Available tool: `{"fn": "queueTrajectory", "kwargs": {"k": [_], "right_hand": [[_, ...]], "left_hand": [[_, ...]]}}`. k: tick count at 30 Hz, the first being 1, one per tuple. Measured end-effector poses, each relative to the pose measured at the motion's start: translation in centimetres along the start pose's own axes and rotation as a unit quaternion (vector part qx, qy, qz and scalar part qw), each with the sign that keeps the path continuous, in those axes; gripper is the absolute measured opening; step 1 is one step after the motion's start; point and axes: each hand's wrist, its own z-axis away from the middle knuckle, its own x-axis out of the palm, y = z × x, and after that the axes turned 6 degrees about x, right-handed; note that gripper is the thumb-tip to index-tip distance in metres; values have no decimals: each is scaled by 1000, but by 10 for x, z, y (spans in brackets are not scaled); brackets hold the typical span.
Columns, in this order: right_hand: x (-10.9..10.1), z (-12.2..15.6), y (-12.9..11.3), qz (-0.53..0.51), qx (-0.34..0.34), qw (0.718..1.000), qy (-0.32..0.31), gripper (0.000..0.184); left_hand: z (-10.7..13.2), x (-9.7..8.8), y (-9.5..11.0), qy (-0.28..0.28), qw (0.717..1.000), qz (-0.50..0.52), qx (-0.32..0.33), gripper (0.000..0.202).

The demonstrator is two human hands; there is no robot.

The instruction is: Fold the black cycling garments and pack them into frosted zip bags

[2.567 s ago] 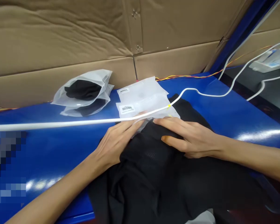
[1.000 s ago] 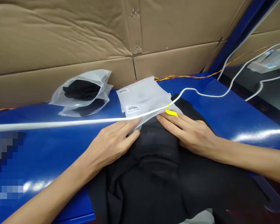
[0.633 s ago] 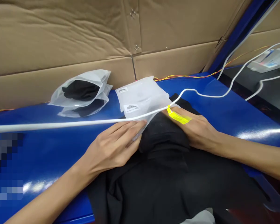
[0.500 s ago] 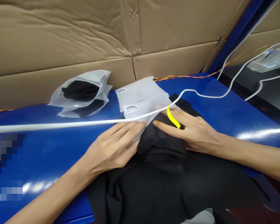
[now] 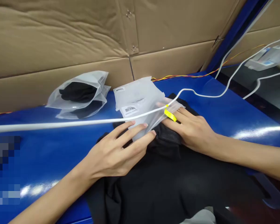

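Note:
Near the middle of the table, a translucent plastic bag (image 5: 141,104) with barcode labels lies at the back edge of a black garment (image 5: 151,183). My left hand (image 5: 121,152) has its fingers spread, with the tips at the bag's near edge. My right hand (image 5: 193,129) reaches into the bag's mouth from the right. Its stretched fingers show faintly through the plastic, and the thumb side rests by a folded black part of the garment. A white cable (image 5: 95,123) with a yellow tag (image 5: 170,115) crosses in front of both.
At the back left, translucent bags (image 5: 77,93) with black cloth inside lie on the blue table (image 5: 49,152). A cardboard wall (image 5: 84,37) stands behind, with red and yellow wires (image 5: 177,76) along its foot. A clear plastic box (image 5: 268,59) is at far right.
My right fingers have gone into the bag's mouth, lifting its near side. My left fingers have spread from a closed grip at the bag's edge.

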Motion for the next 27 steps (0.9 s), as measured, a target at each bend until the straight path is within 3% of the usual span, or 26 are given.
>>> {"fn": "queueTrajectory", "kwargs": {"k": [2, 7, 12, 16, 19, 23, 27], "right_hand": [[1, 1, 2, -8, -9, 1000, -23, 56], [3, 3, 6, -4, -48, 998, -48, 96], [-3, 0, -2, 27, -42, 998, -43, 73], [-4, -1, -11, 78, -9, 997, 0, 56], [-2, 0, -12, 120, 2, 992, 37, 54], [3, 1, -6, 109, 0, 992, 57, 66], [9, 0, 2, -3, -26, 998, 57, 65]], "left_hand": [[0, 0, 0, 9, 1000, 10, -11, 28], [0, 0, 1, 13, 999, 22, -46, 27], [3, 2, -1, 11, 1000, 3, -16, 26], [2, 1, 2, 11, 1000, 6, 21, 26], [-3, 1, 8, 9, 999, 20, 25, 26], [-8, 6, 13, 24, 999, 25, -14, 27], [-3, 7, 10, 16, 993, 54, -101, 40]]}}
